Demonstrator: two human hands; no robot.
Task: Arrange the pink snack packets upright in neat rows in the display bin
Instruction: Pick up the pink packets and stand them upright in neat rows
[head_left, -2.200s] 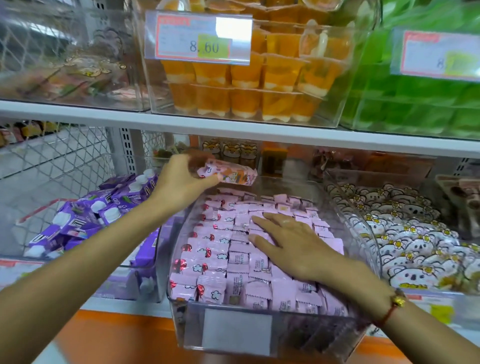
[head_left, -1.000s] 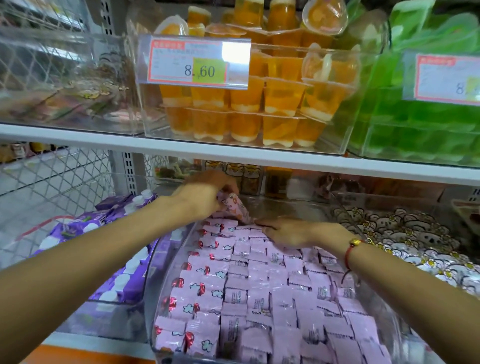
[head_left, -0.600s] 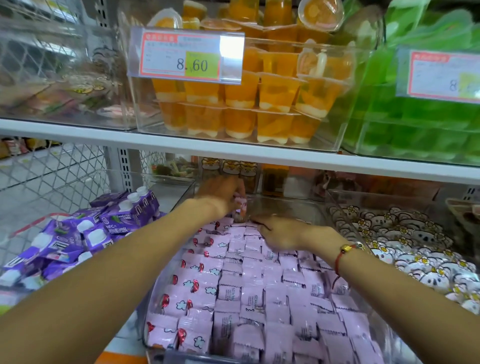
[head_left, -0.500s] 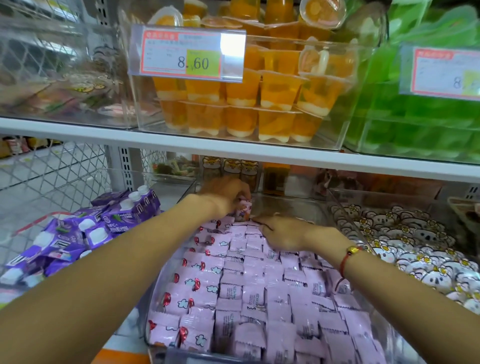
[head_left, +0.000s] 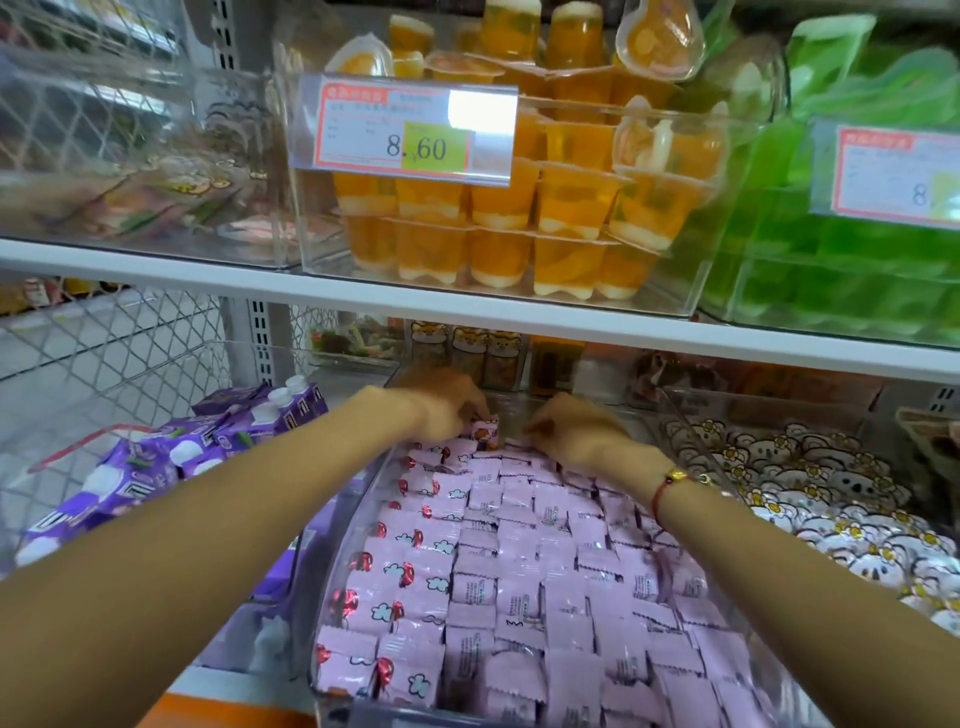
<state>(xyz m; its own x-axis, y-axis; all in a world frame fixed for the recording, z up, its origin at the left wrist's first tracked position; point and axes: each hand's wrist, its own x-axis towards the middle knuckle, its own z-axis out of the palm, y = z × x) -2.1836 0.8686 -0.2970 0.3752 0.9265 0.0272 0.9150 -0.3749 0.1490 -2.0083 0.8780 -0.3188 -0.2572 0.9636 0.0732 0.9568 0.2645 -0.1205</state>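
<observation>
A clear display bin (head_left: 337, 566) on the lower shelf holds several rows of pink snack packets (head_left: 524, 566) standing upright. At the far end of the bin my left hand (head_left: 447, 405) pinches one pink packet (head_left: 485, 432) and holds it upright at the back of the rows. My right hand (head_left: 576, 431) is right beside it, its fingers curled down onto the rearmost packets; I cannot tell whether they pinch one. Both hands are blurred.
Purple drink cartons (head_left: 171, 457) lie in the bin to the left. White koala-print packets (head_left: 831, 499) fill the bin to the right. The upper shelf (head_left: 467, 306) overhangs close above my hands, carrying orange jelly cups (head_left: 519, 208), a price tag (head_left: 410, 135) and green packs (head_left: 852, 249).
My left hand carried the pink packet from above the bin down to its far end. My right hand slid from the middle rows to the back. The camera moved closer.
</observation>
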